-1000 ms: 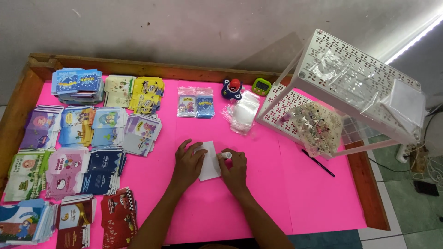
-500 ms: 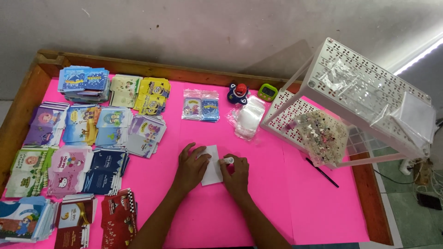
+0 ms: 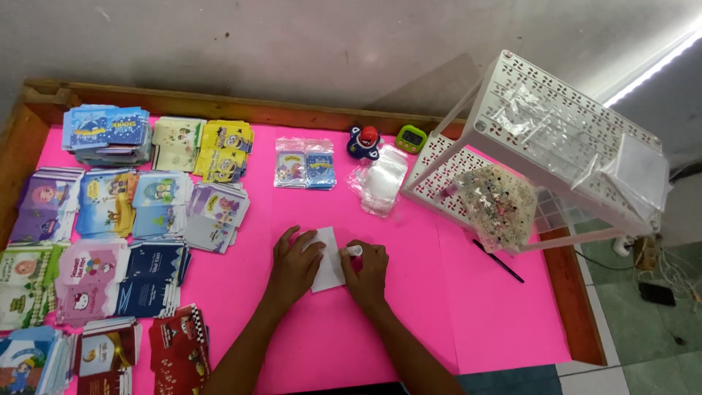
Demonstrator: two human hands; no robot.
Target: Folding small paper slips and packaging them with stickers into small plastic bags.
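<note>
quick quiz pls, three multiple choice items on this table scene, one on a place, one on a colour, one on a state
1. Where does the white perforated rack stand?
A. at the table's right end
B. at the table's left end
C. on the floor

2. What colour is the table covering?
A. green
B. pink
C. black

3. How is the left hand placed?
A. raised in the air
B. gripping the black pen
C. resting flat on the white paper

Answers:
1. A, the rack sits tilted at the right end, beside the clear bags.
2. B, bright pink shows between the card stacks.
3. C, the palm lies on the paper's left part, while the right hand holds a small white object at its edge.
</note>
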